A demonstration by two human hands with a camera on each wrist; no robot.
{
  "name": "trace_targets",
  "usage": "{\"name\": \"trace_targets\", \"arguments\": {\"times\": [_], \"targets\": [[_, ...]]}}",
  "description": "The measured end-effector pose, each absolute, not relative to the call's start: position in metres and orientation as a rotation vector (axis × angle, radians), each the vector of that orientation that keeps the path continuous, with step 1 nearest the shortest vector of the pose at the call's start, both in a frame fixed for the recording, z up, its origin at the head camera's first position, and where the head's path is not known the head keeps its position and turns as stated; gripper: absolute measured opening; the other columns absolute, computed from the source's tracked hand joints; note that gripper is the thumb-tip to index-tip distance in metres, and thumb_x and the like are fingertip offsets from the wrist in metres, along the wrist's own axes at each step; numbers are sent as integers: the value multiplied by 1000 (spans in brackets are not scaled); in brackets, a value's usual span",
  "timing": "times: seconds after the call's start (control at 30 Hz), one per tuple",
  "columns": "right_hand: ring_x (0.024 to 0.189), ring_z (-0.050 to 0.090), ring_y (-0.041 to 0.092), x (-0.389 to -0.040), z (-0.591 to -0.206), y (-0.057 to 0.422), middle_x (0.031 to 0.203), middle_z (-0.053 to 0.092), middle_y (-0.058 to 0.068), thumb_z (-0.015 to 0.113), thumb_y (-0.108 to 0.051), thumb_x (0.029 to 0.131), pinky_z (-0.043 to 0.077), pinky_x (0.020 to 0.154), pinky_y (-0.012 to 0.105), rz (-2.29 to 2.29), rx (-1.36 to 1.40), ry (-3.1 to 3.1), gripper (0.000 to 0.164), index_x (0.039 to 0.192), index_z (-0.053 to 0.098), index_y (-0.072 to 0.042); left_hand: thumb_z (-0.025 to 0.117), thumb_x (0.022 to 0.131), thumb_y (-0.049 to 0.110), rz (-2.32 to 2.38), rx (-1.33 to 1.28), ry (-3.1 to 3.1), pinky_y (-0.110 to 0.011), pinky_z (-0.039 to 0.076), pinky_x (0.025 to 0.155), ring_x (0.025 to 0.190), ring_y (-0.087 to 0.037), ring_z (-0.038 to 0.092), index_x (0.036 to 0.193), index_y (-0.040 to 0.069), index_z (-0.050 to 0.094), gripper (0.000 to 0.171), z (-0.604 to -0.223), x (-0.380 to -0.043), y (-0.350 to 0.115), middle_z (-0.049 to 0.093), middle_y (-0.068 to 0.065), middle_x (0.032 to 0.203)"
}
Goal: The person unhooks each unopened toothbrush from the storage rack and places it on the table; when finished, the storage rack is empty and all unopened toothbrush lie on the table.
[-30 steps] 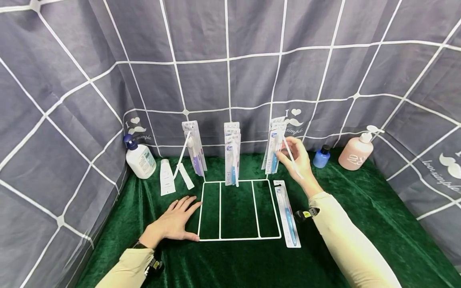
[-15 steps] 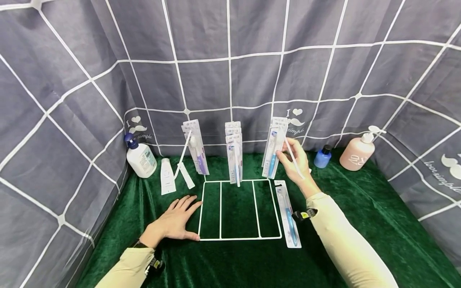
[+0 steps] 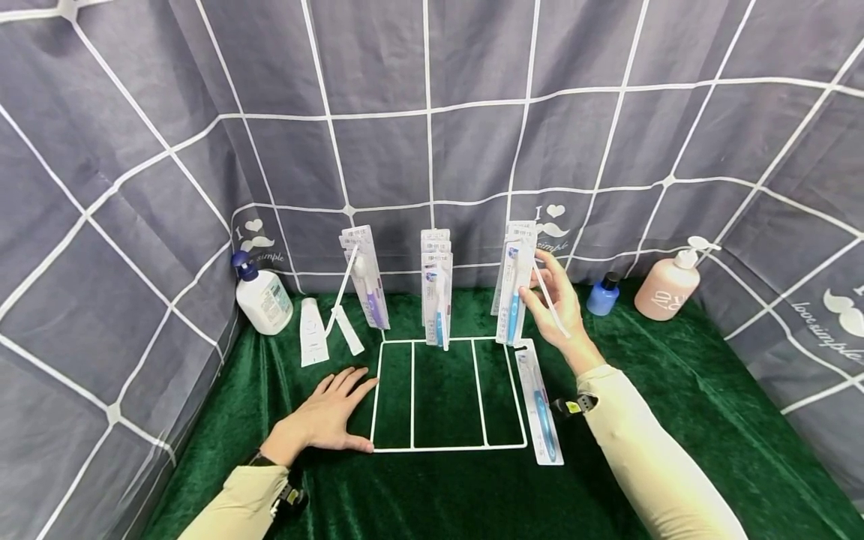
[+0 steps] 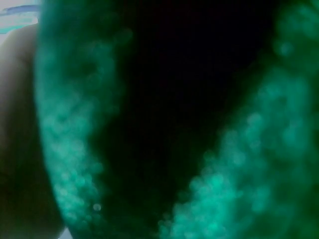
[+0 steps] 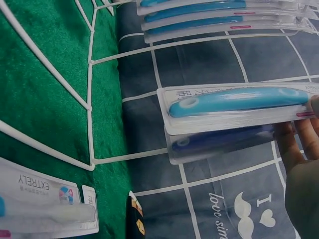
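My right hand (image 3: 556, 300) pinches the edge of a packaged blue toothbrush (image 3: 511, 304) at the right column of a white wire rack (image 3: 448, 448). In the right wrist view the same toothbrush (image 5: 239, 102) shows its light blue handle, with a darker blue packaged toothbrush (image 5: 219, 140) behind it. Fingertips of that hand (image 5: 304, 144) sit at the pack's right end. My left hand (image 3: 327, 412) lies flat on the green cloth, fingers spread, thumb tip at the rack's front left corner. The left wrist view is mostly dark, blurred cloth (image 4: 219, 209).
Packaged toothbrushes hang in the middle (image 3: 437, 292) and left (image 3: 367, 285) columns. Another packaged toothbrush (image 3: 540, 409) lies right of the rack base. Around stand a white pump bottle (image 3: 265, 304), a white tube (image 3: 313, 334), a blue bottle (image 3: 603, 296) and a pink pump bottle (image 3: 668, 286).
The pack in my right hand has come forward and lower, away from the one behind it, and its front now faces the head camera. My left hand has stayed in place.
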State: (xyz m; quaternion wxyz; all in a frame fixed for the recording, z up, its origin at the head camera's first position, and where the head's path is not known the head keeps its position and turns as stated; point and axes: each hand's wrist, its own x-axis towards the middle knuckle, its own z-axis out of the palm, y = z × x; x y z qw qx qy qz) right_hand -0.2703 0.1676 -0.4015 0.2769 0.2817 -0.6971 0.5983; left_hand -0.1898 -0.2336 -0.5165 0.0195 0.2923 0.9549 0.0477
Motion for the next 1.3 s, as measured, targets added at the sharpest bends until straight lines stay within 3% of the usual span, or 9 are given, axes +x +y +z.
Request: {"name": "trace_targets", "arguments": {"times": [0.53, 0.83, 1.3], "targets": [[72, 58, 18, -247, -402, 174, 84, 54, 28, 51, 26, 73, 49, 64, 20, 1636, 929, -1796, 63, 132, 35, 10, 46, 54, 89, 115, 928, 2976, -55, 25, 101, 134, -30, 24, 143, 24, 30, 111, -514, -191, -233, 28, -8, 147], [79, 56, 18, -221, -406, 178, 87, 56, 21, 46, 36, 68, 48, 66, 20, 1731, 1041, -1699, 67, 131, 32, 16, 46, 55, 89, 107, 912, 2967, -54, 25, 101, 135, -29, 23, 144, 24, 28, 111, -513, -190, -232, 28, -8, 147], [89, 55, 18, -191, -421, 191, 98, 55, 17, 48, 32, 71, 49, 77, 23, 1788, 1138, -1694, 64, 130, 30, 18, 49, 55, 87, 142, 908, 2953, -57, 24, 101, 134, -30, 23, 143, 23, 29, 111, -513, -188, -232, 27, -9, 147]]}}
